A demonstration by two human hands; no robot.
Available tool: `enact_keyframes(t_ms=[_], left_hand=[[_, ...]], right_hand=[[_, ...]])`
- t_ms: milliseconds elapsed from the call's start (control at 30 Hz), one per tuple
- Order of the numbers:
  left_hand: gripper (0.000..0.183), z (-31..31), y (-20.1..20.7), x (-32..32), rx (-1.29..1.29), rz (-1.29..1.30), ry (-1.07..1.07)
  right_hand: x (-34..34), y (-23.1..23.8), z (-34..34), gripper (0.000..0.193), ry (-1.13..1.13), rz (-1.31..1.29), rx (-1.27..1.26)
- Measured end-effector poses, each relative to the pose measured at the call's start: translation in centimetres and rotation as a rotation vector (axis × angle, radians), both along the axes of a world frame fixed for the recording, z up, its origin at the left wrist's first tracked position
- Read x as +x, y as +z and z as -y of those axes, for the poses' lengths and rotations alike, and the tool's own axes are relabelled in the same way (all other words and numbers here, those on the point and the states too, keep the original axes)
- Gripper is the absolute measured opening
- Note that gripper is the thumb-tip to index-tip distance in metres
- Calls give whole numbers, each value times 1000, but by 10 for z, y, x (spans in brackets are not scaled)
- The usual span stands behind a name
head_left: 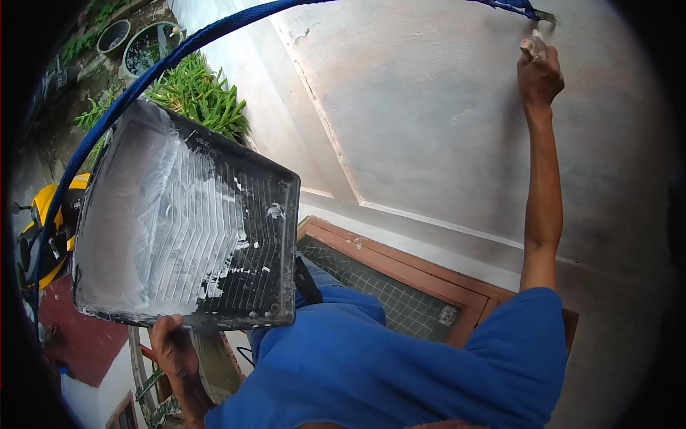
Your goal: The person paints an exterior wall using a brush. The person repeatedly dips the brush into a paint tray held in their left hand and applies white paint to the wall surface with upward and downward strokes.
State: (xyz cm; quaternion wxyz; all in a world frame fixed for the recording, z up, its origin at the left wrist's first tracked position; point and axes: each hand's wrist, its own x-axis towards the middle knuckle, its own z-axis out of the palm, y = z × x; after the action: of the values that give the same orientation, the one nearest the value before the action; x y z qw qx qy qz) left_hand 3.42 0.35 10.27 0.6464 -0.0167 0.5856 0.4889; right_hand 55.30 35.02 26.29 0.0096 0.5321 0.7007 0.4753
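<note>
Our left fingers (164,330) clasp a paint tray (268,247) above them; our right fingers (549,64) wrap a handle (527,47), a wall (429,114) beyond.

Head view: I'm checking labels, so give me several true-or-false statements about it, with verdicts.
1. The bare left hand holds a black, ribbed, rectangular paint tray by its edge. True.
2. Every rib is fully coated. False: the white paint leaves ribs toward the right mostly bare.
3. The bare right hand is raised before a pale, patchy grey wall. True.
4. The green, long-leaved plants are at lower right. False: they are at upper left.
</note>
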Motion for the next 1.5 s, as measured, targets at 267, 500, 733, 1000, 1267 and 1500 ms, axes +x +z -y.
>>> enact_keyframes(t_ms=[267,500,733,1000,1267,1500], left_hand=[[12,-17,15,15,-128,-159,24],[7,-2,9,2,-55,-41,20],[9,-13,15,14,-147,-182,83],[9,-16,19,16,-199,-261,161],[2,-21,13,15,-181,-173,121],[28,-10,-3,5,-26,102,92]], right_hand=[[-11,-233,28,14,-173,-335,-549],[5,-51,20,24,42,-224,-25],[-13,-187,8,24,27,-229,-154],[-37,-425,15,15,-64,-390,-736],[9,-237,9,17,50,-613,-408],[33,-20,52,35,63,-75,88]])
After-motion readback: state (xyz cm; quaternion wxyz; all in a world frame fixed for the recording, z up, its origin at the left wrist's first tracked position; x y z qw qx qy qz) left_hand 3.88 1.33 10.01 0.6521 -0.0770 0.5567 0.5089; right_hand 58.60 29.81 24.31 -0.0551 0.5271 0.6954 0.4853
